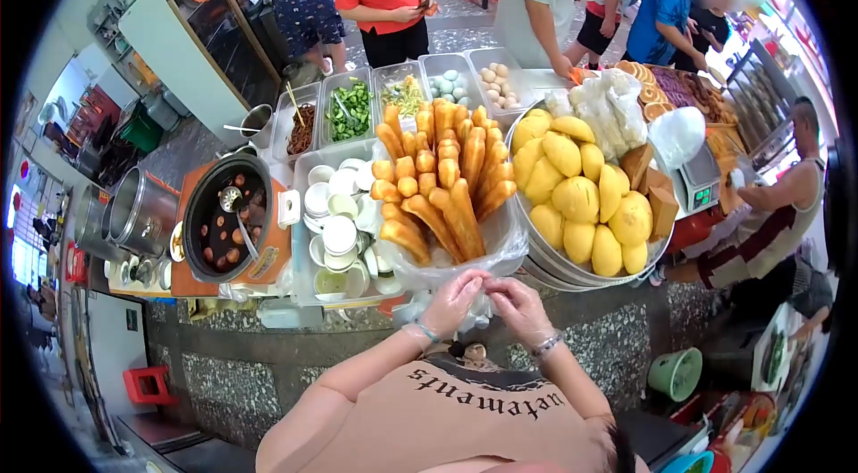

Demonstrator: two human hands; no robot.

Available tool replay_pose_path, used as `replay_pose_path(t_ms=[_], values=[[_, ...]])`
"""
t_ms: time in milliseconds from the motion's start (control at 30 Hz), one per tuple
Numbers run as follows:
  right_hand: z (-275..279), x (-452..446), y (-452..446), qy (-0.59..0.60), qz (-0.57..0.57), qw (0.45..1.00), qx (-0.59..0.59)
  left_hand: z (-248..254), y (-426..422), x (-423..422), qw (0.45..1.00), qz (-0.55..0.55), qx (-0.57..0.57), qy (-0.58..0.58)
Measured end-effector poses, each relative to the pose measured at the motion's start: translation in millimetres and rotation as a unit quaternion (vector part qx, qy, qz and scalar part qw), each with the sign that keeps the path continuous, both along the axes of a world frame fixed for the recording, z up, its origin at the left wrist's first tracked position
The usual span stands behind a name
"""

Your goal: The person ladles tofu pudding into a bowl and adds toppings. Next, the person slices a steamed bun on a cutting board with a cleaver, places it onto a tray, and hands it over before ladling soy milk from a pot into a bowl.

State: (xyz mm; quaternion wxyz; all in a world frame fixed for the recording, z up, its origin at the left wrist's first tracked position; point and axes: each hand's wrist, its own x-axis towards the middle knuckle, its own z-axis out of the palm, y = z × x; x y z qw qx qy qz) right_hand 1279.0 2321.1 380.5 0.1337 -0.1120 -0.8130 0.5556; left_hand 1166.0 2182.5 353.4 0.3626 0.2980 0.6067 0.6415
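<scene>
Bunched fingers on the left hand (450, 304) and right hand (521, 308) nearly meet, low in the centre; whether they pinch the clear plastic (475, 318) just beside them, I cannot tell. Fried dough sticks (449, 174) stand mid-frame, above both hands. Yellow buns (576, 199) lie right of centre, white lids (340, 235) left.

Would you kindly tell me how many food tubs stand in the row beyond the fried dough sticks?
5, left to right: one holding brown shreds, then chopped greens, yellowish shreds, bluish eggs, tan eggs. None in that row seems hidden.
</scene>
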Motion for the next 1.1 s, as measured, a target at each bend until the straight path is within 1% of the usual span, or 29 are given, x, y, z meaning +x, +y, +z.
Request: replay_pose_path(t_ms=[33, 67, 100, 133, 167, 233, 300, 333, 367, 400, 433, 467, 500, 533, 567, 633, 667, 700, 733, 767, 800, 833, 867, 900, 933, 967, 1033, 1067, 1100], values=[[-3, -6, 6, 0.002, 0.006, 1.000, -0.002, -2, 3, -3, 0.999, 0.007, -0.028, 0.023], [-7, -11, 11, 0.002, 0.008, 1.000, -0.006, -11, 9, -4, 0.999, 0.008, -0.032, 0.023], [-9, -14, 13, -0.022, 0.005, 1.000, -0.006, -23, 15, -4, 1.000, 0.028, -0.001, 0.010], [-8, -24, 17, -0.040, 0.001, 0.999, -0.002, -22, 22, -12, 0.998, 0.047, 0.035, 0.003], [-5, -33, 21, -0.035, -0.003, 0.999, 0.001, -19, 27, -17, 0.998, 0.043, 0.042, 0.005], [-3, -42, 28, -0.041, -0.001, 0.999, 0.018, -8, 43, -29, 0.995, 0.036, 0.065, 0.067], [-15, -46, 38, -0.058, 0.007, 0.998, 0.000, -9, 57, -35, 0.996, 0.015, 0.067, 0.063], [-29, -47, 44, -0.081, 0.026, 0.994, -0.075, -7, 66, -39, 0.996, -0.006, 0.070, 0.063], [-37, -48, 50, -0.104, 0.046, 0.982, -0.151, -3, 73, -40, 0.996, 0.000, 0.069, 0.063], [-25, -54, 47, -0.094, 0.023, 0.975, -0.198, 3, 77, -40, 0.995, -0.013, 0.083, 0.048], [-24, -60, 48, -0.097, 0.026, 0.974, -0.205, 7, 80, -39, 0.995, -0.027, 0.094, 0.033], [-25, -65, 51, -0.101, 0.017, 0.925, -0.367, 2, 84, -41, 0.992, -0.015, 0.108, 0.057], [-26, -69, 54, -0.103, 0.006, 0.850, -0.517, 6, 84, -44, 0.993, -0.015, 0.104, 0.054], [-28, -71, 58, -0.107, 0.005, 0.848, -0.520, 13, 82, -47, 0.994, -0.043, 0.064, -0.079], [-30, -74, 63, -0.084, 0.062, 0.776, -0.621, 21, 83, -49, 0.975, -0.068, 0.025, -0.211], [-26, -86, 73, -0.032, 0.172, 0.592, -0.786, 32, 95, -48, 0.971, -0.037, 0.022, -0.237], [33, -98, 75, -0.133, 0.030, 0.711, -0.689, 38, 104, -48, 0.979, -0.009, 0.091, -0.185], [27, -97, 85, -0.133, 0.034, 0.712, -0.688, 42, 112, -46, 0.979, 0.019, 0.159, -0.130], [14, -98, 95, -0.098, 0.159, 0.711, -0.677, 46, 119, -44, 0.980, 0.040, 0.184, -0.067], [5, -97, 103, -0.062, 0.282, 0.698, -0.656, 52, 125, -43, 0.980, 0.042, 0.183, -0.063], [9, -99, 112, -0.095, 0.262, 0.755, -0.593, 61, 128, -40, 0.980, 0.073, 0.162, -0.090], [12, -99, 117, -0.095, 0.264, 0.754, -0.593, 67, 132, -38, 0.978, 0.103, 0.142, -0.116], [16, -101, 122, -0.073, 0.269, 0.840, -0.466, 49, 134, -40, 0.969, 0.102, 0.152, -0.164], [18, -99, 125, -0.050, 0.266, 0.905, -0.329, 44, 138, -40, 0.969, 0.104, 0.151, -0.165], [18, -95, 130, -0.038, 0.260, 0.916, -0.302, 40, 141, -38, 0.966, 0.174, 0.162, -0.104], [22, -92, 134, -0.039, 0.260, 0.916, -0.304, 37, 145, -37, 0.954, 0.242, 0.171, -0.042], [37, -88, 142, 0.075, 0.281, 0.946, -0.142, 39, 151, -42, 0.906, 0.361, 0.208, 0.071], [36, -86, 146, 0.053, 0.315, 0.936, -0.148, 38, 149, -47, 0.888, 0.392, 0.205, 0.124], [33, -83, 145, 0.050, 0.312, 0.937, -0.151, 42, 141, -50, 0.870, 0.393, 0.112, 0.276]])
